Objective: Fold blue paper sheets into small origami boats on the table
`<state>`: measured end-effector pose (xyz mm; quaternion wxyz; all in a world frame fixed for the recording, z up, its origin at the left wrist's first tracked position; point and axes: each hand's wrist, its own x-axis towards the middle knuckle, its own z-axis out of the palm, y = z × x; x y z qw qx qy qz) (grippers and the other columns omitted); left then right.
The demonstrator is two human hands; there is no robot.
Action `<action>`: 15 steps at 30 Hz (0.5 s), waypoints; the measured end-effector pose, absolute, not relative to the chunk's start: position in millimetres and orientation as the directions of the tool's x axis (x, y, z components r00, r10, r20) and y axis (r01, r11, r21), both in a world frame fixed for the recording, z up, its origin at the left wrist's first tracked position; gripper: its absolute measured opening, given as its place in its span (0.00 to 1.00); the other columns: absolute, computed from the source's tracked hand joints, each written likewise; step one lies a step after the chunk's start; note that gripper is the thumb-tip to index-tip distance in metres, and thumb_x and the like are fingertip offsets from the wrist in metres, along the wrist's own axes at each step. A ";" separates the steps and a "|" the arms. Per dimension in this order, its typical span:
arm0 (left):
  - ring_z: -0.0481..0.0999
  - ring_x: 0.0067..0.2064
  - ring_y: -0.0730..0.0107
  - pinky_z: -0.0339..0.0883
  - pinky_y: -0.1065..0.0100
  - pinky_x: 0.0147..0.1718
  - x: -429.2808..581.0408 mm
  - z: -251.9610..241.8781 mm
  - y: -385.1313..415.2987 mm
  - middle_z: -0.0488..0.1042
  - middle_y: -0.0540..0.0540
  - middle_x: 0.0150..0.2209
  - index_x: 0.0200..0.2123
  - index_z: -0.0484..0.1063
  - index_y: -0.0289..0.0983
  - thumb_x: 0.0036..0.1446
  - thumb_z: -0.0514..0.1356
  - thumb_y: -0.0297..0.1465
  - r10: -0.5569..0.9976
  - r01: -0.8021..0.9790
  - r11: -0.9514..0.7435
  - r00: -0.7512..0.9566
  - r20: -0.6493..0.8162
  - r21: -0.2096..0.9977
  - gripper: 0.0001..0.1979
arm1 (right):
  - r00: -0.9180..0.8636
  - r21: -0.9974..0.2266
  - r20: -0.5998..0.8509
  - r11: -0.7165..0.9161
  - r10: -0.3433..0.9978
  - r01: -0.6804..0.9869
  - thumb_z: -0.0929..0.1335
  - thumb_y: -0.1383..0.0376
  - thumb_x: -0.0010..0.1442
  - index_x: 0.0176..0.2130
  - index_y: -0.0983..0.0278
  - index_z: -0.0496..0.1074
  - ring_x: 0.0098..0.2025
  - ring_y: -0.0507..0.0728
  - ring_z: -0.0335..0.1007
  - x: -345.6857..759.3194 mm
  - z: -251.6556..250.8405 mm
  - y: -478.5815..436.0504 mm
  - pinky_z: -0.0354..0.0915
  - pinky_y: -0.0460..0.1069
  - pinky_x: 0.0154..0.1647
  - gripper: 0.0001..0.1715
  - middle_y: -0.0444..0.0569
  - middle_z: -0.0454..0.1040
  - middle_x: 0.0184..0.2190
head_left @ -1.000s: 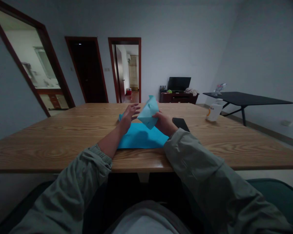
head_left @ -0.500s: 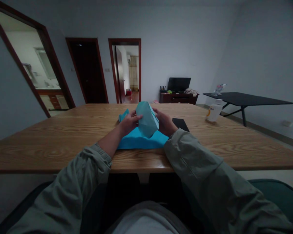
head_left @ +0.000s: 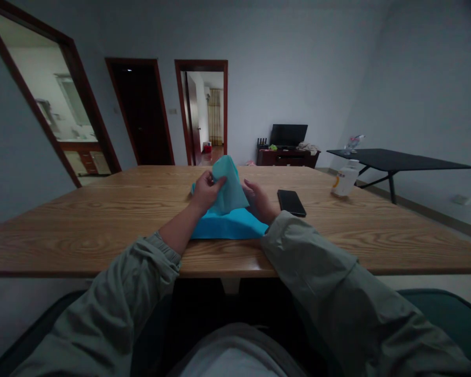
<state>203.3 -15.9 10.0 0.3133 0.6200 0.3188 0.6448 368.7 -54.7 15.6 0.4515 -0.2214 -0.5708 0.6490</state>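
Observation:
My left hand pinches a pale teal folded sheet by its left side, thumb on the near face. Whether the sheet is paper or cloth I cannot tell. It stands raised and tilted above a brighter blue sheet-like piece lying on the table near the front edge. At the pale sheet's right edge is my right hand, its thumb up and apart from the sheet. The fingers of that hand are partly hidden behind the edge.
A black phone lies on the wooden table right of my hands. Farther right stands a translucent white plastic bottle or jug. Beyond the table are a black folding table and a cabinet with a screen.
The pale sheet has turned and shifted slightly left and up with my left hand. My right hand has loosened from its edge. The phone shows more fully now.

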 end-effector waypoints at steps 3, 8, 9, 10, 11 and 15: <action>0.67 0.30 0.72 0.62 0.70 0.31 204.2 9.4 -17.6 0.68 0.52 0.27 0.31 0.66 0.39 0.52 0.64 0.42 0.713 0.203 -0.671 -0.088 0.695 0.714 0.14 | -0.524 -0.938 0.203 0.010 0.827 -0.347 0.60 0.49 0.62 0.49 0.62 0.73 0.46 0.62 0.74 363.5 14.9 -60.0 0.68 0.58 0.49 0.27 0.49 0.79 0.40; 0.66 0.31 0.70 0.60 0.70 0.32 203.1 10.9 -22.9 0.66 0.52 0.27 0.30 0.65 0.39 0.55 0.62 0.40 0.656 0.367 -0.670 -0.115 0.746 0.645 0.12 | -0.458 -0.967 0.164 0.051 0.874 -0.248 0.69 0.62 0.56 0.47 0.63 0.74 0.41 0.61 0.76 365.6 7.6 -51.6 0.69 0.58 0.49 0.19 0.49 0.80 0.37; 0.67 0.32 0.69 0.61 0.69 0.33 202.9 11.2 -23.2 0.67 0.52 0.28 0.31 0.66 0.40 0.55 0.62 0.40 0.658 0.379 -0.667 -0.106 0.746 0.642 0.11 | -0.432 -0.973 0.152 0.057 0.889 -0.224 0.69 0.64 0.55 0.46 0.63 0.74 0.40 0.61 0.76 366.8 5.9 -48.1 0.69 0.58 0.50 0.17 0.50 0.80 0.37; 0.68 0.34 0.68 0.62 0.68 0.35 202.7 11.5 -23.6 0.69 0.51 0.30 0.33 0.67 0.40 0.55 0.62 0.40 0.657 0.389 -0.665 -0.101 0.747 0.637 0.11 | -0.406 -0.977 0.139 0.058 0.903 -0.204 0.69 0.64 0.55 0.45 0.64 0.74 0.39 0.60 0.76 367.9 4.2 -44.5 0.70 0.58 0.50 0.16 0.51 0.80 0.36; 0.69 0.37 0.67 0.63 0.67 0.37 202.5 12.1 -24.2 0.70 0.49 0.33 0.36 0.68 0.40 0.55 0.62 0.39 0.650 0.399 -0.668 -0.098 0.753 0.628 0.11 | -0.379 -0.979 0.131 0.060 0.916 -0.192 0.69 0.64 0.56 0.44 0.64 0.75 0.39 0.61 0.76 368.8 2.7 -40.7 0.70 0.58 0.49 0.14 0.51 0.80 0.35; 0.66 0.55 0.57 0.61 0.59 0.51 201.8 17.3 -32.3 0.67 0.41 0.55 0.53 0.65 0.41 0.53 0.64 0.36 0.538 0.484 -0.706 -0.106 0.836 0.516 0.24 | -0.260 -0.970 0.167 0.111 0.951 -0.217 0.68 0.64 0.58 0.42 0.65 0.75 0.38 0.61 0.75 371.6 -1.2 -27.3 0.71 0.59 0.46 0.11 0.52 0.79 0.33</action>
